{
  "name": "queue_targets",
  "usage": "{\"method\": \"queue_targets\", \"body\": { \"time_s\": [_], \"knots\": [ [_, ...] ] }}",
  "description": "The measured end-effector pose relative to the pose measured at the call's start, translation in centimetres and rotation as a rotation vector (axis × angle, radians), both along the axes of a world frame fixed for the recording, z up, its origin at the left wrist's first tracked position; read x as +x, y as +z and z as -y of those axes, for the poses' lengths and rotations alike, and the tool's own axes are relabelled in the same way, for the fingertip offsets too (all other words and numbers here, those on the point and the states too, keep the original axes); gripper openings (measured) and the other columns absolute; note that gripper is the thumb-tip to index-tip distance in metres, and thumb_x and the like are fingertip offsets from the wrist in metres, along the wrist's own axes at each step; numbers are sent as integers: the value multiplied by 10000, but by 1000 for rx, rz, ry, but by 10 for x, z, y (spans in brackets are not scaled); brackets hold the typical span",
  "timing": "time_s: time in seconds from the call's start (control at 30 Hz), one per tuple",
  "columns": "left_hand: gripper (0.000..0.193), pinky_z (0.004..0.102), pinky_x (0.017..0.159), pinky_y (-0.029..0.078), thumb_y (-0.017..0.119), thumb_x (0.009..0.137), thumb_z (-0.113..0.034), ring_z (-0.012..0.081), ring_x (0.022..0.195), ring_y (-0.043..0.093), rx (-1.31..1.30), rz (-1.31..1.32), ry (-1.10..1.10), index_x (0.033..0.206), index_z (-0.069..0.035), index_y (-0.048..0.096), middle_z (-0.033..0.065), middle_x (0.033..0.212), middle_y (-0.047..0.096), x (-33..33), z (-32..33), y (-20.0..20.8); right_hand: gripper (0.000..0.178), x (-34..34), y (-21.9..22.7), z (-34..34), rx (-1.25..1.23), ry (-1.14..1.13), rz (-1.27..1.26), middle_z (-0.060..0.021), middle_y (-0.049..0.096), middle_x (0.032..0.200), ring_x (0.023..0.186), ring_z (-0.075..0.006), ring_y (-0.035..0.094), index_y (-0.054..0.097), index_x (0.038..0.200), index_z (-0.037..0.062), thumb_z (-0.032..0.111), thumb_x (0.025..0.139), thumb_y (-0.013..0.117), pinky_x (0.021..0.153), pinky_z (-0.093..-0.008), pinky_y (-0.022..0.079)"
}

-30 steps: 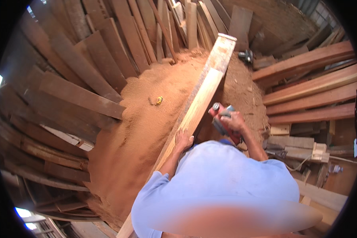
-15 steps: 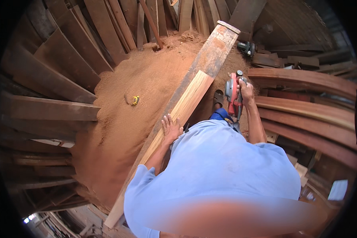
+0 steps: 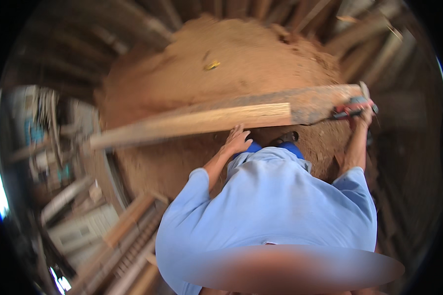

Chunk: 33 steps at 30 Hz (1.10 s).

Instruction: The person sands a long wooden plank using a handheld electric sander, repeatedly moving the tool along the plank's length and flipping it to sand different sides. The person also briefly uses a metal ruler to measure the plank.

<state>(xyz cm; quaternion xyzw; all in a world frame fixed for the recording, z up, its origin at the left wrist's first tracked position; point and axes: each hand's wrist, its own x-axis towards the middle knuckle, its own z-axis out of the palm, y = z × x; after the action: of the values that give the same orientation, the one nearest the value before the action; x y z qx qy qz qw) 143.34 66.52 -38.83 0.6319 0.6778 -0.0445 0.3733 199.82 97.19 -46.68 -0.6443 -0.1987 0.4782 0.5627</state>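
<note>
A pale wooden plank [image 3: 246, 116] lies along a long, weathered bench beam [image 3: 325, 101] that spans in front of me. My left hand [image 3: 238, 140] is at the plank's near edge, fingers apart and holding nothing; whether the fingertips touch the wood is hard to tell. Out at the beam's right end, my right hand [image 3: 365, 117] grips a red electric planer [image 3: 350, 107] with dark parts. The planer is at the beam's top, blurred by motion, so I cannot tell if it rests there.
Beyond the beam spreads a mound of brown sawdust [image 3: 251, 46] with a yellow tape measure [image 3: 212, 65] on it. Boards [image 3: 379, 54] lean around the far side. More timber [image 3: 128, 226] lies at the lower left. My sandalled foot [image 3: 286, 138] stands close below the beam.
My view has turned, so the beam now runs nearly crosswise. The planer has gone from beside the beam to its right end. My left hand has slid off the plank's top to its near edge.
</note>
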Motion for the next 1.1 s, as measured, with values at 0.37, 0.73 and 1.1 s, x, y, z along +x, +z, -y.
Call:
{"method": "queue_targets", "body": {
  "time_s": [0.37,0.73,1.1],
  "knots": [
    [937,611,1018,447,675,882,-563,479,1343,413,-97,1143,1877,1507,5,267,285,1518,322,-14,42,-80,360,-63,11,-5,-402,384,968,-192,664,1091,1017,-336,618,667,1120,67,358,921,596,879,-404,483],
    [886,584,993,479,639,908,-560,484,1329,433,-172,1053,1625,1471,25,282,297,1481,356,-40,40,-79,463,-358,9,95,25,1614,1375,-216,633,1239,1200,-358,586,609,1266,89,382,908,615,1016,-459,446],
    [955,486,1084,386,683,840,-607,296,1316,475,322,1401,2145,1522,-70,286,149,1483,432,2,68,-121,432,-311,-21,135,174,1973,1201,-251,686,1064,1039,-417,655,662,1111,33,390,869,670,858,-457,525]
  ]
}}
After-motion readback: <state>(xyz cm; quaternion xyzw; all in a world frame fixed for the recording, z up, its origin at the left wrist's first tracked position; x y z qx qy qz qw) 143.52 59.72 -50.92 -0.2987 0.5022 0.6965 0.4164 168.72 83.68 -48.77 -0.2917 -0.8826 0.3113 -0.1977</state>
